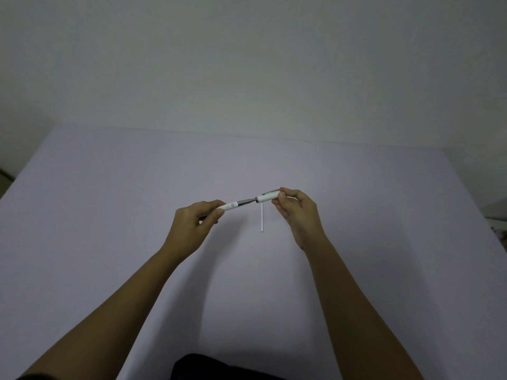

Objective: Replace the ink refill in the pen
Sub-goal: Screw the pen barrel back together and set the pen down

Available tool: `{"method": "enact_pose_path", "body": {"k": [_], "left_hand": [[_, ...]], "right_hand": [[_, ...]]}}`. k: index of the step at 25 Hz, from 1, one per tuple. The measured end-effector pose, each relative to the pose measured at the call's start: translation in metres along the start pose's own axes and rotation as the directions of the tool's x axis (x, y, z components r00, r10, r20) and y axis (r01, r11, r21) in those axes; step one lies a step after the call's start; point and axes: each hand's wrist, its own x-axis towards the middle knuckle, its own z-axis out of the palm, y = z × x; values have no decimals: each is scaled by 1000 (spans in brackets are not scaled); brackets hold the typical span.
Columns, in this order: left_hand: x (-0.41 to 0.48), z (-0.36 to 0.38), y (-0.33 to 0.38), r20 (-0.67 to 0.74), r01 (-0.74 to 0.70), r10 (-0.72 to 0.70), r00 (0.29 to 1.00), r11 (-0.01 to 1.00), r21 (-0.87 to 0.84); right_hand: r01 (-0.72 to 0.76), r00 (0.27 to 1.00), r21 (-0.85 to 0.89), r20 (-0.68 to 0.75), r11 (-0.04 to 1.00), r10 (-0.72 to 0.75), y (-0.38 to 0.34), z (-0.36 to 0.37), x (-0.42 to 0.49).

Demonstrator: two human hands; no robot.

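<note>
A white pen is held in two halves above the table. My left hand (201, 218) pinches the lower barrel (231, 205), from which a grey inner section (247, 202) sticks out to the right. My right hand (295, 208) grips the upper barrel (267, 198), the half with the clip, by its far end. The two halves line up end to end, and the grey section reaches the mouth of the upper half. A thin white refill (262, 217) lies on the table just below the joint, pointing toward me.
The pale lilac table (137, 215) spreads wide on all sides, with its back edge against a grey wall. A dark garment shows at the bottom edge. Something pale stands off the table at the far right.
</note>
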Motion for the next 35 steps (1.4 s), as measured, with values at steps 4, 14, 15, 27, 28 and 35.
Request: {"method": "enact_pose_path", "body": {"k": [4,14,15,27,28,35], "left_hand": [[1,1,2,6,3,-3,1000,1000,-22],[8,9,4,-39,0,-1,999,999,-36],[10,9,4,-36,-4,3,999,1000,-27],[27,82,-45,84,400,-415,906,903,158],[29,90,-48,75,440,-454,888,885,149],[30,135,-60,-63,472,-469,881,863,179]], "right_hand": [[7,1000,-15,24,1000,-6,1,4,-2],[25,999,18,48,1000,-26,4,21,-4],[31,998,9,54,999,-32,2,22,-1],[-48,999,-850,-41,524,24,64,1,49],[-32,999,-891,-27,453,18,75,-8,50],[107,993,-993,109,47,53,131,-47,45]]}}
